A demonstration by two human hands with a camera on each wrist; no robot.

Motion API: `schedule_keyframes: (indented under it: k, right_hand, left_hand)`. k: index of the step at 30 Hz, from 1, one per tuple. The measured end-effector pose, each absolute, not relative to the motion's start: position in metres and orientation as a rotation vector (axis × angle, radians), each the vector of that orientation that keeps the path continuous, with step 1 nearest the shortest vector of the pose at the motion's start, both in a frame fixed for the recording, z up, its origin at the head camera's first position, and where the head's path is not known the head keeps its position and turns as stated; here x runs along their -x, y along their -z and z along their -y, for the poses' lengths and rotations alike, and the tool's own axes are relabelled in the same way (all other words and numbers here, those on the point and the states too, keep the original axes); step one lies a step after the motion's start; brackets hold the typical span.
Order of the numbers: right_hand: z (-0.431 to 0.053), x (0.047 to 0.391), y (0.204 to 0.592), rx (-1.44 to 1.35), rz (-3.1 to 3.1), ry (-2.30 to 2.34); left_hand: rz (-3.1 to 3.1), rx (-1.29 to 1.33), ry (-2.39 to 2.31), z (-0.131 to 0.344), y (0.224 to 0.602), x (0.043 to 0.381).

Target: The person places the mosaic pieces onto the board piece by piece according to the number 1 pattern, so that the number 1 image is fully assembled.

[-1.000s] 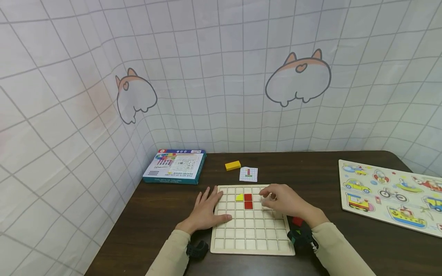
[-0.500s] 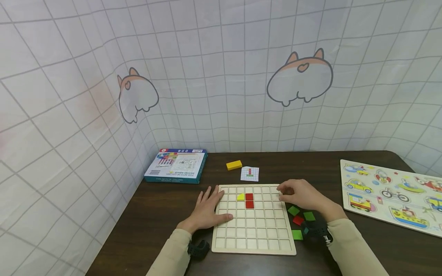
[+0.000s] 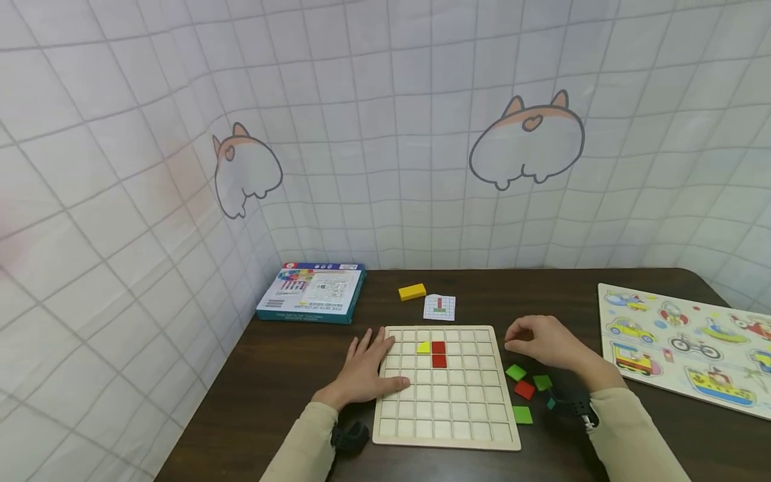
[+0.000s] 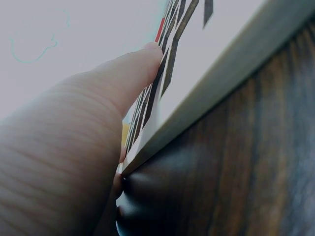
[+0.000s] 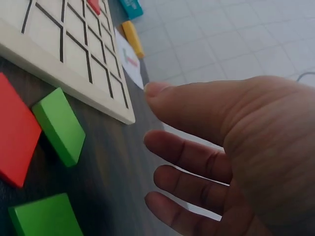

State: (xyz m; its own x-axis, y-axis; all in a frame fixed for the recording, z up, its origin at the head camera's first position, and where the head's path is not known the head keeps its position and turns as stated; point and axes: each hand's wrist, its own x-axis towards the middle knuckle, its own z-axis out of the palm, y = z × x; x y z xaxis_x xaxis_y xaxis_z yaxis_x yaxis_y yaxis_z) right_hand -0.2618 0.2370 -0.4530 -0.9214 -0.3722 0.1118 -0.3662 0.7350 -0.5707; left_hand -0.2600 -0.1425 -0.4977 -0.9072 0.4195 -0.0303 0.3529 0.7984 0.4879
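Note:
A pale wooden grid board lies on the dark table with two red square tiles and a yellow tile in its cells. My left hand rests along the board's left edge, thumb over the cells, fingers spread. Beyond the right edge hovers my right hand, thumb and fingers apart with nothing between them, as the right wrist view shows. Below it lie a green tile, another green tile, a red tile and a third green tile touching the board's side.
Behind the board lie a small pattern card and a yellow block. A flat teal and white box sits at the back left. On the right is a picture puzzle board. A gridded curtain hangs behind the table.
My right hand has moved from over the board to the right, off its edge, uncovering the green and red tiles there. The left hand stays on the board. The view has shifted slightly.

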Motion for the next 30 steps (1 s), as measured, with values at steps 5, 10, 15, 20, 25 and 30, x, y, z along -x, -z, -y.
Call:
schedule_keyframes:
  k: [5, 10, 15, 20, 25, 30]
  right_hand:
    - [-0.238, 0.26, 0.455, 0.595, -2.869, 0.983]
    - [-0.238, 0.258, 0.453, 0.603, -2.893, 0.969]
    - [-0.241, 0.256, 0.455, 0.595, -2.944, 0.928]
    - [-0.248, 0.253, 0.461, 0.598, -2.944, 0.902]
    - [-0.254, 0.251, 0.465, 0.602, -2.908, 0.885]
    - [-0.26, 0.25, 0.464, 0.603, -2.813, 0.883]
  left_hand:
    - [-2.841, -0.623, -0.732, 0.141, 0.498, 0.26]
    - [-2.844, -0.633, -0.736, 0.141, 0.497, 0.262]
    - [-2.854, -0.626, -0.737, 0.142, 0.498, 0.262]
    - [-2.85, -0.617, -0.73, 0.141, 0.499, 0.26]
    - [-2.85, -0.627, -0.738, 0.142, 0.498, 0.26]
    - [-2.852, -0.627, -0.736, 0.142, 0.498, 0.261]
